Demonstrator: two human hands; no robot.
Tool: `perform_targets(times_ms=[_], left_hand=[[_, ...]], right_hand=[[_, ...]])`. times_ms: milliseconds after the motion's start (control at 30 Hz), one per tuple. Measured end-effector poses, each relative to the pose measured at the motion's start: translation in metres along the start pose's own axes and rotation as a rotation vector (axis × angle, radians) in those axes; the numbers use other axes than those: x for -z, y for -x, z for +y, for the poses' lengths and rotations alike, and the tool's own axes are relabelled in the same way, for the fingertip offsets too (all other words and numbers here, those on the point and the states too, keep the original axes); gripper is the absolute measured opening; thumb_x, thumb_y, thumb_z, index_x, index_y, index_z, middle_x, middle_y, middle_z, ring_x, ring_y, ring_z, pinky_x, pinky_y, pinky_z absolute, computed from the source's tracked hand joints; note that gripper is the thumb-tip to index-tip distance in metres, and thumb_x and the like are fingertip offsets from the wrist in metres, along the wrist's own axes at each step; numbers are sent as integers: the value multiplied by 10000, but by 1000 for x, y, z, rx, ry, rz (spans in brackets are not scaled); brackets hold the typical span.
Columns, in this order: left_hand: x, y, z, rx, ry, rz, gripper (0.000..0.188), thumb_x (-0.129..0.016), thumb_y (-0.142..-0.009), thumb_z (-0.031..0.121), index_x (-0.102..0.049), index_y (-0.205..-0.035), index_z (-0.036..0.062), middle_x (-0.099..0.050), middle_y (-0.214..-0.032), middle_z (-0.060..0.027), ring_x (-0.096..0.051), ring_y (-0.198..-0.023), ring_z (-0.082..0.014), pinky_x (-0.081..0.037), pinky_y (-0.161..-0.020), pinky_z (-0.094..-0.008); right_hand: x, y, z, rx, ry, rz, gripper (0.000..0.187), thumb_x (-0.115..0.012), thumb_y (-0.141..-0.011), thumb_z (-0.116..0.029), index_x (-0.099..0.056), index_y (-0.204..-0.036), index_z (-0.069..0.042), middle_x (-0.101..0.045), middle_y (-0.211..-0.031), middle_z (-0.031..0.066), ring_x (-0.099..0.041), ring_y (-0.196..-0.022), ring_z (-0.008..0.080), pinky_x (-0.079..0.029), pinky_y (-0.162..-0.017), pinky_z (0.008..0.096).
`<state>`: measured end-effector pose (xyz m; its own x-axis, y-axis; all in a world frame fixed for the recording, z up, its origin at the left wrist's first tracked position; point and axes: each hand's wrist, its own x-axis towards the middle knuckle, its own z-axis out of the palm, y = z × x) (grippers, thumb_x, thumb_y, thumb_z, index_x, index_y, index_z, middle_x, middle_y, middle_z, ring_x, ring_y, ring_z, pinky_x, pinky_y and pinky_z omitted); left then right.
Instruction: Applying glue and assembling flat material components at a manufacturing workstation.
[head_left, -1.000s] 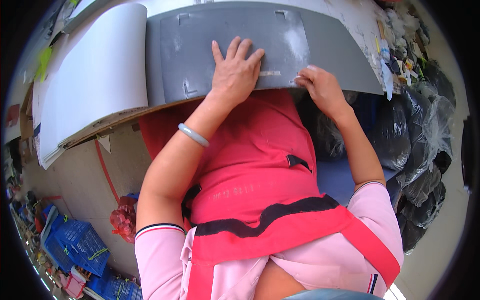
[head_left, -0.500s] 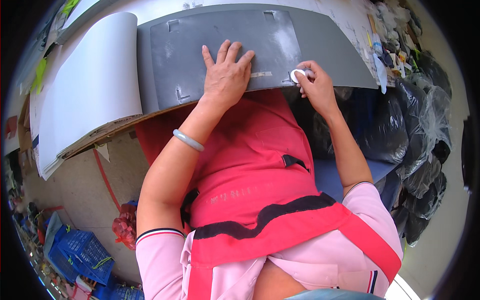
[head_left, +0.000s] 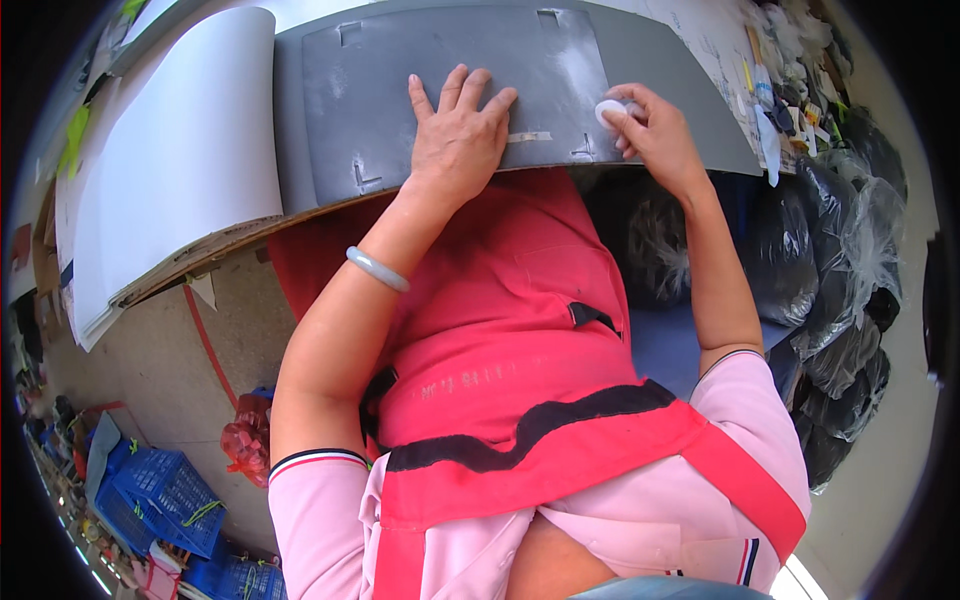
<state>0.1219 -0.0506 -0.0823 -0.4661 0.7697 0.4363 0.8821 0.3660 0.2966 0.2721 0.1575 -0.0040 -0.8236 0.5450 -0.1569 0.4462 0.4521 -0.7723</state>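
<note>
A dark grey template sheet (head_left: 385, 105) with small corner cut-outs and white powdery smears lies on a larger grey sheet (head_left: 672, 100). My left hand (head_left: 458, 135) presses flat on the template with its fingers spread. Between the thumb and fingers of my right hand (head_left: 650, 130) is a small white disc (head_left: 609, 112), which looks like a piece of chalk. That hand is over the template's right edge, just right of the near right corner cut-out (head_left: 582, 147). A strip of tape (head_left: 530, 137) is stuck near the template's front edge.
A thick stack of white sheets (head_left: 190, 150) curls up at the left of the table. Small tools and scraps (head_left: 790, 100) are piled at the far right. Black plastic bags (head_left: 780, 250) stand beside the table, and blue crates (head_left: 170, 500) sit on the floor at lower left.
My right hand with the white disc has moved right and slightly up, away from the near right corner cut-out. My left hand stays pressed on the template.
</note>
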Motion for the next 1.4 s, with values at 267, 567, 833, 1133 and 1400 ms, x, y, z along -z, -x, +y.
perform_targets(times_ms=[267, 567, 833, 1133, 1400], left_hand=[[4, 2, 2, 22, 33, -27, 320, -598, -958, 217, -660, -1268, 170, -525, -1371, -121, -445, -1374, -347, -198, -1122, -744], [4, 0, 3, 35, 50, -33, 316, -604, -951, 215, -666, -1258, 170, -533, -1364, -118, -452, -1370, -342, -182, -1135, -728], [4, 0, 1, 46, 57, -23, 312, -609, -947, 213, -666, -1250, 166, -535, -1362, -118, -454, -1368, -343, -177, -1137, -730], [3, 0, 2, 38, 79, -4, 304, -599, -955, 212, -674, -1245, 159, -551, -1350, -114, -453, -1372, -338, -171, -1140, -731], [4, 1, 3, 62, 42, -54, 318, -608, -959, 210, -653, -1274, 188, -535, -1376, -103, -428, -1400, -323, -192, -1144, -716]], right_hand=[[-11, -112, 1, 245, 254, 181, 254, -652, -950, -277, -696, -1011, -34, -666, -804, 112, -619, -738, 254, -490, -726, 355], [-22, -173, 4, 524, 439, 161, 221, -655, -956, -245, -693, -992, -31, -676, -890, 149, -631, -782, 310, -492, -737, 379], [-15, -184, 7, 526, 605, 92, 197, -657, -947, -229, -691, -988, -39, -695, -936, 140, -663, -838, 331, -521, -772, 394], [-22, -173, 10, 131, 105, 132, 200, -691, -935, -230, -677, -1019, -49, -645, -773, 1, -604, -656, 67, -526, -589, 252], [-16, -180, -21, 20, 320, -178, 239, -686, -891, -214, -683, -1022, -15, -659, -706, 75, -651, -626, 133, -530, -584, 335]])
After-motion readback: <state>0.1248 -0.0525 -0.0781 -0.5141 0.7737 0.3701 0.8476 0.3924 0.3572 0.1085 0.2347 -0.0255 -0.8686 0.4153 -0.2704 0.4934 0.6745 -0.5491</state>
